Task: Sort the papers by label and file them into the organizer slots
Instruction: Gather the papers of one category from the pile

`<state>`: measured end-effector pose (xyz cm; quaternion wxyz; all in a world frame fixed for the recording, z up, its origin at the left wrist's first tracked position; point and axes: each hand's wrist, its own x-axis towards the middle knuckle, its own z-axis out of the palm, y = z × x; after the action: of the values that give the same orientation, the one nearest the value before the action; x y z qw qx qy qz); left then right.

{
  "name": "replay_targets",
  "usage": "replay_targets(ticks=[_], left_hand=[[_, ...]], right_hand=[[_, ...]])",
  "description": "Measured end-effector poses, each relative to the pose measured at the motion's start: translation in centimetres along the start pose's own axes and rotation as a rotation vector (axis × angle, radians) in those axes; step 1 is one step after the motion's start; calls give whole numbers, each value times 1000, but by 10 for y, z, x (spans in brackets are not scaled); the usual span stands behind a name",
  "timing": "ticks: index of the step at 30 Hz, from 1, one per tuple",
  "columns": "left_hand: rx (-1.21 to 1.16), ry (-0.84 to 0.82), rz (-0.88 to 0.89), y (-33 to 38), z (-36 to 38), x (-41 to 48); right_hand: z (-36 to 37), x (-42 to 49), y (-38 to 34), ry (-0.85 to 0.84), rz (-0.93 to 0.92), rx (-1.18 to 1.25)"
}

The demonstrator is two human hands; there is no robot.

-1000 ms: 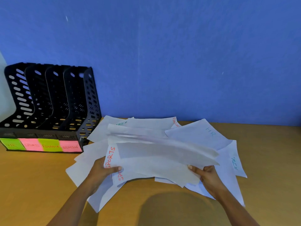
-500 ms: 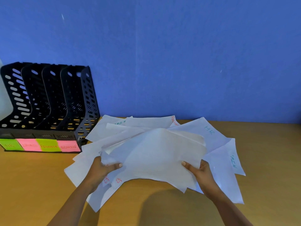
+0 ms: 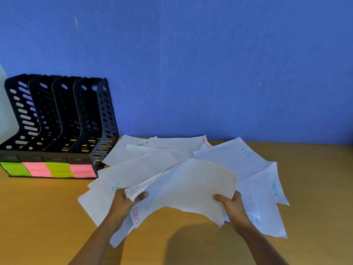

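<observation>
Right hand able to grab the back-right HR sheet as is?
Probably not yet: the right hand grips the bent stack, as does the left hand. The HR sheet lies mostly uncovered beyond it, so only that grip is in the way.

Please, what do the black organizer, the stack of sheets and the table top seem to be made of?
The black organizer looks like moulded plastic with a faint sheen, with slots in its walls. The stack of sheets looks like thin matte paper: it arches and its edges fan apart. The table top is smooth and light brown, wood or laminate; I cannot tell which.
</observation>
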<state>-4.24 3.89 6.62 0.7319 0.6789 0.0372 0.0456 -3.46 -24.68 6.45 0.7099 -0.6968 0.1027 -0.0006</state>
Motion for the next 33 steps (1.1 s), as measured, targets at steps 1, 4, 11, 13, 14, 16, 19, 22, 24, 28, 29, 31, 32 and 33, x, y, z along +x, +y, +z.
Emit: replay_targets(ticks=[1,4,11,13,14,16,19,22,24,28,29,31,32,33], left_hand=[[5,13,-11,0,0,-1],[-30,51,-26,-2,-2,0],[0,87,-43,-1,-4,4],[11,66,-79,-5,-3,3],[16,57,-89,-5,-1,2],[17,61,-100,-5,1,1],[-8,76,-99,-7,3,1],[-16,108,-105,-8,5,1],[36,120,-104,-9,4,2],[81,131,-96,1,3,3],[97,134,-80,6,2,5],[169,132,-52,19,-1,9],[208,127,-43,27,-2,10],[235,125,-35,36,-2,12]], right_hand=[[1,0,1,12,-4,-4],[5,-2,0,47,-3,25],[6,-1,0,-1,-27,62],[9,-2,3,-2,-5,57],[11,-2,5,17,11,54],[15,-2,9,67,38,26],[21,-1,18,109,73,-19],[22,-1,21,118,95,-26],[20,-1,19,115,82,-30],[14,-2,1,107,-42,-24],[12,0,-6,101,-77,12],[5,7,-21,95,-152,81],[-1,13,-29,94,-198,73],[-6,18,-36,82,-242,48]])
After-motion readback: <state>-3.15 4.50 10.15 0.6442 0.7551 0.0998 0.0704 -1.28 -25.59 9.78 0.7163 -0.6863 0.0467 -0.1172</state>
